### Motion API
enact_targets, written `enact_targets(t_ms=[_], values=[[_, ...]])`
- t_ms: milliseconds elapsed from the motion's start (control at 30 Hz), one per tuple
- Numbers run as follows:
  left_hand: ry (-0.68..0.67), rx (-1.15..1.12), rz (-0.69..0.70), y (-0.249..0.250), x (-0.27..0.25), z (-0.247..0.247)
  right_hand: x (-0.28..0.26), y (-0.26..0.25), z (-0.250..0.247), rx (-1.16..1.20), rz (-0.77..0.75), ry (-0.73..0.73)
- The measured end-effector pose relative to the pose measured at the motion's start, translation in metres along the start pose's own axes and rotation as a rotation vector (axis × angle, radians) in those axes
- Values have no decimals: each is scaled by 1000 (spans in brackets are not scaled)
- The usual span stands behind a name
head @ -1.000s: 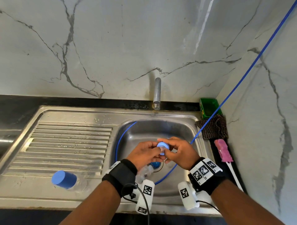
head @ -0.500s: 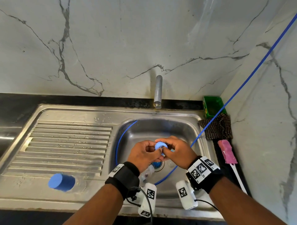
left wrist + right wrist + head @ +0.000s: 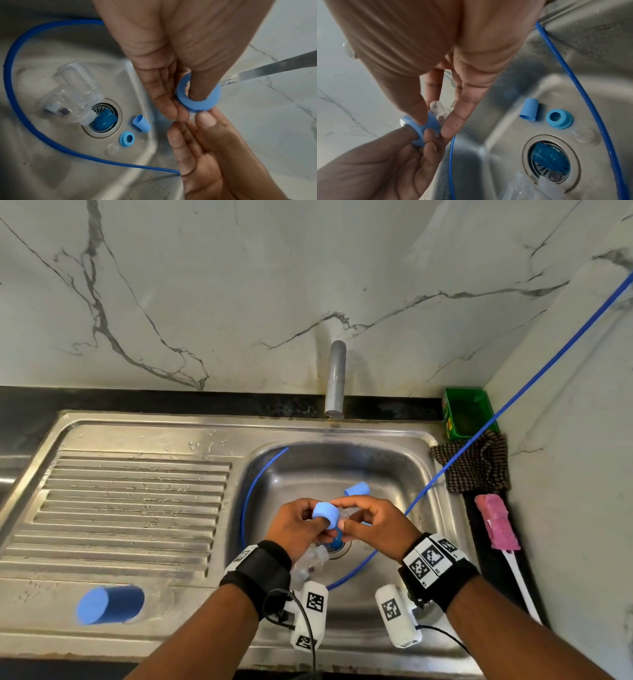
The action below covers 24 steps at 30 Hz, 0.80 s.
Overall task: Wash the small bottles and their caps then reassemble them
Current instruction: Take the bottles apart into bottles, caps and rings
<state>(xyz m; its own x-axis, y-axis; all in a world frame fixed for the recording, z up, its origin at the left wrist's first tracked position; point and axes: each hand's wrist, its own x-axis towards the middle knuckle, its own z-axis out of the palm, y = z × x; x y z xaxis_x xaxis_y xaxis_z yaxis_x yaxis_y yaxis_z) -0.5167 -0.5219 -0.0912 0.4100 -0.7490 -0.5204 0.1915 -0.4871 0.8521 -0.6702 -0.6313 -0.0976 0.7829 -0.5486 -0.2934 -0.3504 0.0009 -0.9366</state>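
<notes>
blue ring cap [image 3: 198, 95], over the sink [image 3: 421, 460] just above the drain [image 3: 102, 118], sits on the left hand [image 3: 296, 525] thumb while the right hand [image 3: 373, 525] pinches a clear teat [image 3: 437, 109]; washing, i'd judge, with rinsing next.

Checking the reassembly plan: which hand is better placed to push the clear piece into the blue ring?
Right. The right hand pinches the clear piece right beside the ring. The left hand only holds the ring, with its thumb through the hole, and the thumb probably has to come out first.
</notes>
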Motion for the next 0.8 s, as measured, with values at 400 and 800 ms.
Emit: enact_targets(t_ms=[400, 800], values=[[197, 289, -176, -47, 57, -17, 49, 72, -15, -440, 470, 90], [187, 672, -232, -47, 119, -19, 60, 92, -15, -570, 545, 10]])
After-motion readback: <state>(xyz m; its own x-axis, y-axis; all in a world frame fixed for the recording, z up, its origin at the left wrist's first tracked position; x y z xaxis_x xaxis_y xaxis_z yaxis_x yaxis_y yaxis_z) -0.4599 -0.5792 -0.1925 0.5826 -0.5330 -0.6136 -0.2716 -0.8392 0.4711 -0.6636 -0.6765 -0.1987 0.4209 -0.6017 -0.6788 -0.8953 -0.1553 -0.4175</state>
